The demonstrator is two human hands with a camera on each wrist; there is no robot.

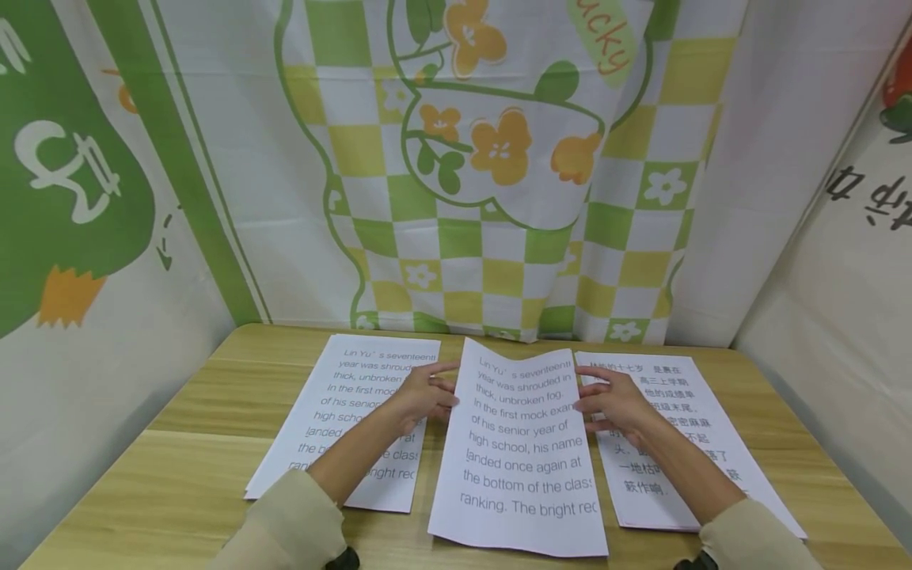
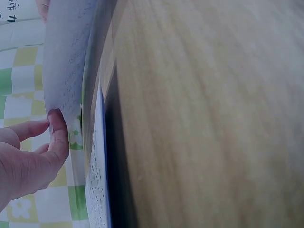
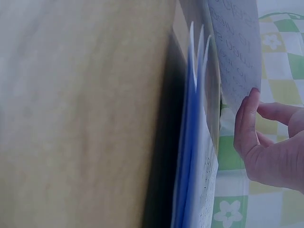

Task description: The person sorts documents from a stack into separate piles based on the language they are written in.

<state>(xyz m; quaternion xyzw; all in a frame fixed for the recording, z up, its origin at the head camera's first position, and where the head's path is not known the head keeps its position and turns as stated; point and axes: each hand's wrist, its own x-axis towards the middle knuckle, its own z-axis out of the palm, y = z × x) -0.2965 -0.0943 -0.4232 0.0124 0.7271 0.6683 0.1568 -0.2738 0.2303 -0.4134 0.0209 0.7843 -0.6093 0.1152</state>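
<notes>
A printed sheet of paper (image 1: 523, 459) with English text is held up over the middle of the table, its top edge sagging between the hands. My left hand (image 1: 426, 396) pinches its left edge; in the left wrist view thumb and fingers of the left hand (image 2: 35, 156) meet at the paper (image 2: 66, 57). My right hand (image 1: 614, 402) pinches the right edge, and the right wrist view shows the right hand (image 3: 270, 137) gripping the sheet (image 3: 237, 52) between thumb and fingers. Faint mirrored print shows through its back.
A stack of English-text sheets (image 1: 378, 495) lies at the left, below my left forearm. Sheets with Chinese text (image 1: 712, 443) lie at the right under my right forearm. Behind the wooden table (image 1: 178, 467) hangs a patterned curtain (image 1: 456, 245).
</notes>
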